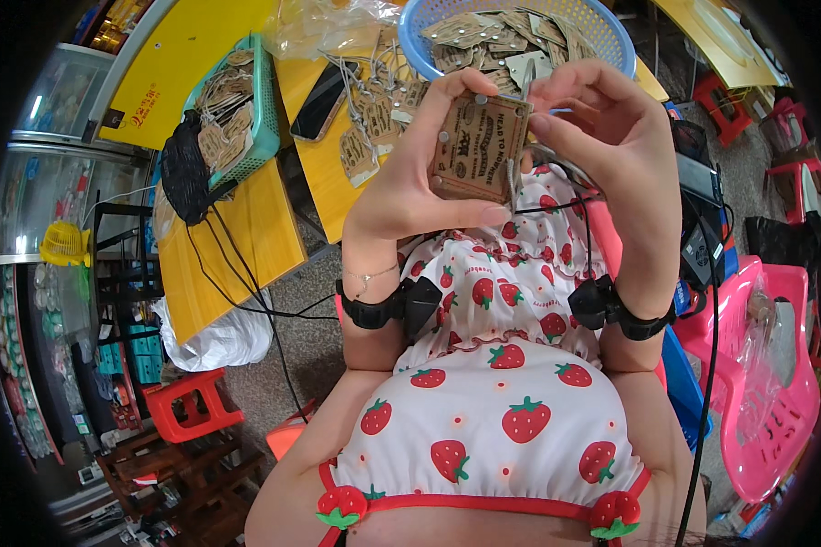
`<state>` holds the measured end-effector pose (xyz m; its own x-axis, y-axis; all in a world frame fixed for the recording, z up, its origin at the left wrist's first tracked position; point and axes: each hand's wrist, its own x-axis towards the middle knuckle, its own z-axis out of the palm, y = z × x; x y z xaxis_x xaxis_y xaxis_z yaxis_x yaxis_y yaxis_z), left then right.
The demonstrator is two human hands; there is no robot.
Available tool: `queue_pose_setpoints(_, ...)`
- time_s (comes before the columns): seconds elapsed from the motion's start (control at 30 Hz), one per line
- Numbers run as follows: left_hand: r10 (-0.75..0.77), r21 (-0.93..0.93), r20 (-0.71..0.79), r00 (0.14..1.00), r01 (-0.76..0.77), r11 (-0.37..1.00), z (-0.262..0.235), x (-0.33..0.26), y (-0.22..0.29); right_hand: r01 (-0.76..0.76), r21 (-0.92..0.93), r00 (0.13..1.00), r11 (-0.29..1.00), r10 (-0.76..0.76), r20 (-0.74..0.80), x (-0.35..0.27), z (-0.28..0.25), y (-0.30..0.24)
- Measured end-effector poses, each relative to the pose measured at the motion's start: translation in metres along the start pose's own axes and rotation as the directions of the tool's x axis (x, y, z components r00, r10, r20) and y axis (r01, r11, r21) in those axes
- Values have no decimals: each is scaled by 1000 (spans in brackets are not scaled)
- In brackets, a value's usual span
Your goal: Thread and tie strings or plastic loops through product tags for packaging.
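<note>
My left hand grips a brown cardboard hang tag by its edges, thumb below and fingers above. The tag has dark print and small round metal studs near its edges. At its right side, my right hand pinches thumb and fingers together beside the upper corner; a pale cord runs along that edge. What exactly the right fingertips hold is hard to see. Just beyond my hands stands a blue plastic basket full of similar tags. Several corded tags lie on the yellow table left of my left hand.
A black phone lies beside the loose tags. Farther left, a green basket holds more corded tags, with a black mesh item against it. Black cables hang near both forearms. A red stool and pink chair stand on the floor.
</note>
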<state>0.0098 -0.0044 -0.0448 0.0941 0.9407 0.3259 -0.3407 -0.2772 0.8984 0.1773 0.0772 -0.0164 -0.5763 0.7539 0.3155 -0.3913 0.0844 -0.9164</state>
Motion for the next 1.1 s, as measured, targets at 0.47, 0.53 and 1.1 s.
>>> queue_pose_setpoints(0.47, 254, 680, 39, 966, -212, 702, 3, 5, 9, 226, -322, 972, 919, -191, 137, 3, 1, 5)
queue_pose_setpoints(0.53, 214, 764, 115, 970, -224, 604, 3, 4, 11, 195, -305, 978, 932, -162, 130, 2, 1, 5)
queue_pose_setpoints(1.1, 468, 770, 25, 883, -316, 555, -1, 3, 7, 136, -271, 968, 953, -70, 239, 2, -3, 1)
